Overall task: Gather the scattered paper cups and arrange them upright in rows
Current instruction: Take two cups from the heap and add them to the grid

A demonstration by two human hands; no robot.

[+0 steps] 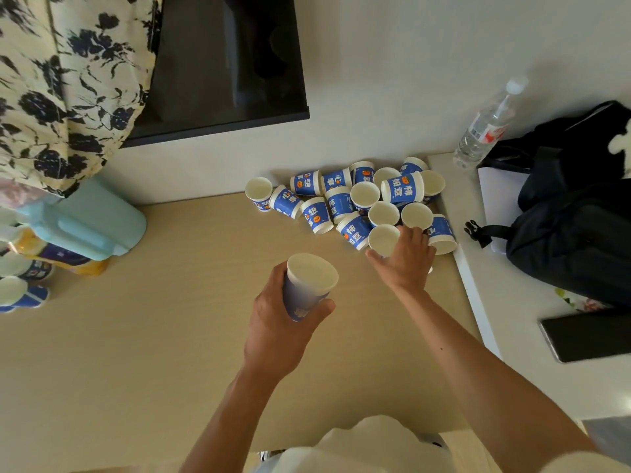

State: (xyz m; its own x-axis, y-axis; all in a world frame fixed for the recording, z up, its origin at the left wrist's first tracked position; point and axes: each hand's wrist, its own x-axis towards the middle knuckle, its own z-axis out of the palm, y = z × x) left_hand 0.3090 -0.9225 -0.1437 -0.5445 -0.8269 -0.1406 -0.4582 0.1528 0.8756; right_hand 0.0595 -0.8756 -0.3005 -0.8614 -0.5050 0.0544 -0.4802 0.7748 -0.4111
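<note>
Tabletop (136, 353) of pale wood spreads under both arms. A heap of paper cups (341, 199), blue with white insides, sits at its far right corner, ahead and to the right of the person. Some stand mouth-up, but most lie on their sides with their long axes pointing different ways. A few more cups (20, 295) stand at the left edge. The left hand (276, 322) grips one cup (309, 285) around its wall, mouth up and slightly tipped, well short of the heap. The right hand (408, 257) is the nearer of the hands. It is at the heap's near edge, thumb and fingers spread either side of an upright cup (384, 237), though a firm grip cannot be made out. That cup probably needs only a straight lift.
</note>
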